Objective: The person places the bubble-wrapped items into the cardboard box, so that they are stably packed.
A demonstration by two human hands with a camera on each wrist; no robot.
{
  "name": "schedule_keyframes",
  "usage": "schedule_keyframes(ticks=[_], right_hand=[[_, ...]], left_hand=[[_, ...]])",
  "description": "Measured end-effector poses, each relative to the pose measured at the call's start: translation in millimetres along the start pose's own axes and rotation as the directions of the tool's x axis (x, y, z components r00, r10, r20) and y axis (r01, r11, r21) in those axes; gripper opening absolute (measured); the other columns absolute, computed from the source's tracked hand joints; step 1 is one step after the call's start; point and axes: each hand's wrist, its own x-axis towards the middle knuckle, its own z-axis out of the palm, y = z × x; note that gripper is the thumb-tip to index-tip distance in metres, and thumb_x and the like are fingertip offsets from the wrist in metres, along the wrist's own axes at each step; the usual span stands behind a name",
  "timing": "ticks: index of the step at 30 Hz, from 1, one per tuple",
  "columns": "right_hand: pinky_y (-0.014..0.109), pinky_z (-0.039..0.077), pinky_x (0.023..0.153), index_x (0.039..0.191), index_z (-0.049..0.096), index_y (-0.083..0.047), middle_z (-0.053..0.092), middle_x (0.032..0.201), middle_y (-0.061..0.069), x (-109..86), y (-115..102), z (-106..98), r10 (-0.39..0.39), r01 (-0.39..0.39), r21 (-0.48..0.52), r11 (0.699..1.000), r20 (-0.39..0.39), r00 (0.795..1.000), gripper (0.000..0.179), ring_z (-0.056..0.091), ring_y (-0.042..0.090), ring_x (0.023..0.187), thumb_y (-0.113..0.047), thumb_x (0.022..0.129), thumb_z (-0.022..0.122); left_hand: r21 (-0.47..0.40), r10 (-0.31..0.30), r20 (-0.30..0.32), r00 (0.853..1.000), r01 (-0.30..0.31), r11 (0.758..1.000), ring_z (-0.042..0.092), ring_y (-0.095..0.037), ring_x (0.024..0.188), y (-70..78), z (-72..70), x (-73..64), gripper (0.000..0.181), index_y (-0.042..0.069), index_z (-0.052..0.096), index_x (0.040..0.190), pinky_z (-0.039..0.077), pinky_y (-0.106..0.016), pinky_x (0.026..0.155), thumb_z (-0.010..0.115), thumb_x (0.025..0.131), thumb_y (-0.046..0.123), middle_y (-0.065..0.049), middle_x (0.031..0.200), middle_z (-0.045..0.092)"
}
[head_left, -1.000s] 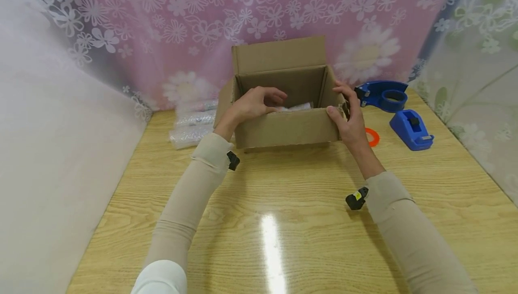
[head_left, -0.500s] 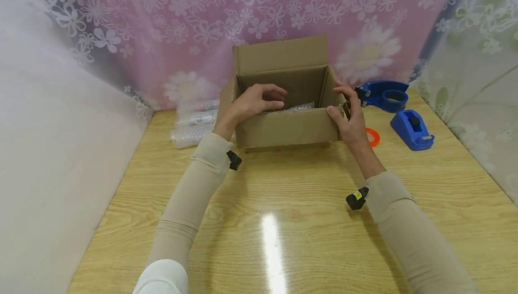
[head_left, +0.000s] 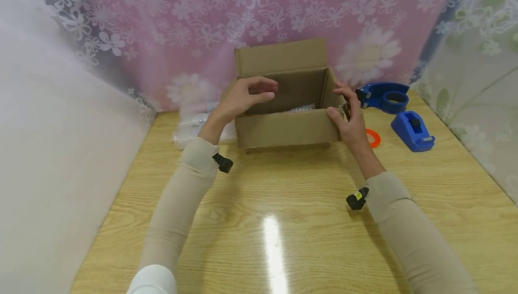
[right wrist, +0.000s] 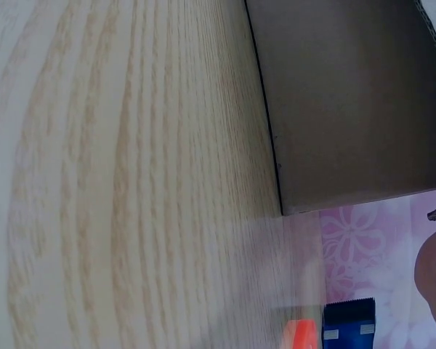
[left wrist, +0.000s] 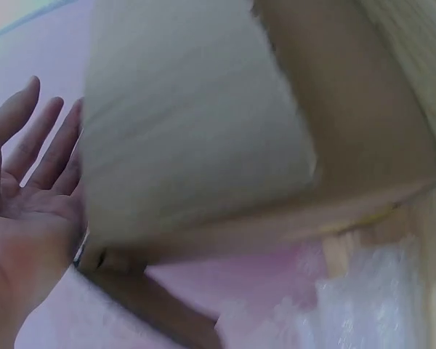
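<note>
An open cardboard box (head_left: 287,130) stands at the back of the table with its flaps folded out. My right hand (head_left: 351,118) grips its right front corner, thumb on the front and fingers along the right side. Above the box's left edge hovers my left hand (head_left: 243,94), fingers loosely bent and holding nothing. In the left wrist view that palm (left wrist: 29,225) is spread beside a box flap (left wrist: 189,123). A bubble-wrapped item (head_left: 303,108) shows just over the front wall inside the box; the rest of the contents is hidden.
Several bubble-wrapped packages (head_left: 187,136) lie left of the box. To the right are a blue tape gun (head_left: 374,91), a blue desktop tape dispenser (head_left: 413,133) and an orange tape roll (head_left: 376,138). A floral curtain (head_left: 194,24) hangs right behind the box.
My left hand has risen out of the box and moved left toward its left edge. The right hand stays on the box's corner.
</note>
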Motion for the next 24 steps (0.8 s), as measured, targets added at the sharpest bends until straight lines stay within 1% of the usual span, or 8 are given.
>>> schedule_keyframes(ticks=[3,5,10,14,17,19,22,24], right_hand=[[0.054,0.011,0.127,0.143,0.045,0.007,0.033,0.165,0.016,-0.3,0,1,-0.003,0.003,0.001,1.0,-0.008,1.0,0.049,0.025,0.022,0.155,-0.006,0.099,0.061],[0.054,0.011,0.127,0.143,0.045,0.008,0.034,0.165,0.015,-0.2,-1,1,-0.009,0.009,0.003,1.0,-0.012,1.0,0.049,0.025,0.022,0.155,-0.006,0.099,0.061],[0.052,0.012,0.127,0.143,0.045,0.008,0.034,0.165,0.015,0.3,0,2,-0.003,0.003,0.001,1.0,-0.003,1.0,0.049,0.025,0.022,0.155,-0.006,0.099,0.061],[0.05,0.013,0.127,0.142,0.045,0.009,0.034,0.165,0.017,0.7,0,3,-0.015,0.015,0.006,1.0,0.001,1.0,0.049,0.026,0.023,0.155,-0.005,0.099,0.061],[0.048,0.013,0.127,0.142,0.045,0.01,0.033,0.164,0.019,0.8,0,2,-0.031,0.031,0.01,0.999,0.001,1.0,0.048,0.025,0.024,0.155,-0.005,0.099,0.061],[0.047,0.013,0.127,0.142,0.045,0.01,0.033,0.164,0.02,0.6,1,1,-0.036,0.036,0.012,0.999,0.001,0.999,0.048,0.025,0.024,0.155,-0.005,0.099,0.061],[0.047,0.013,0.128,0.142,0.045,0.009,0.034,0.164,0.018,0.0,2,1,-0.033,0.033,0.011,0.999,0.0,0.999,0.048,0.025,0.023,0.155,-0.005,0.099,0.061],[0.047,0.012,0.128,0.142,0.045,0.009,0.034,0.165,0.017,-0.5,3,1,-0.029,0.029,0.013,0.999,-0.003,1.0,0.048,0.025,0.023,0.155,-0.005,0.099,0.062]], left_hand=[[-0.008,-0.008,-0.038,0.999,0.008,1.0,0.062,-0.013,0.125,1.9,-17.5,-10.7,0.04,0.018,0.068,0.137,0.045,-0.036,0.111,0.073,0.099,0.033,0.002,0.134,0.069],[-0.025,-0.015,-0.068,0.998,0.013,1.0,0.061,-0.015,0.127,0.1,-30.9,-19.0,0.041,0.016,0.067,0.137,0.043,-0.037,0.113,0.073,0.099,0.031,0.0,0.135,0.068],[-0.03,-0.034,-0.172,0.984,0.029,0.999,0.061,-0.021,0.129,-13.6,-64.2,-43.8,0.046,0.009,0.064,0.142,0.043,-0.04,0.114,0.074,0.099,0.023,-0.007,0.14,0.066],[-0.042,-0.088,-0.222,0.971,0.081,0.996,0.06,-0.024,0.131,-26.0,-83.1,-61.8,0.048,0.008,0.062,0.144,0.045,-0.041,0.112,0.073,0.099,0.017,-0.011,0.143,0.063],[-0.033,-0.135,-0.215,0.967,0.131,0.991,0.057,-0.028,0.133,-36.3,-92.7,-71.6,0.047,0.008,0.06,0.146,0.045,-0.043,0.112,0.071,0.1,0.014,-0.013,0.146,0.061],[-0.021,-0.156,-0.194,0.968,0.155,0.988,0.055,-0.031,0.136,-43.9,-97.3,-77.2,0.047,0.006,0.058,0.146,0.043,-0.045,0.114,0.069,0.101,0.012,-0.014,0.148,0.058],[-0.001,-0.192,-0.146,0.97,0.194,0.981,0.05,-0.033,0.14,-56.7,-102.0,-84.7,0.05,0.005,0.055,0.148,0.039,-0.048,0.118,0.069,0.101,0.012,-0.015,0.151,0.055],[0.005,-0.223,-0.099,0.97,0.225,0.974,0.045,-0.034,0.144,-66.1,-103.6,-89.9,0.052,0.007,0.053,0.151,0.036,-0.05,0.12,0.069,0.101,0.013,-0.014,0.154,0.052]])
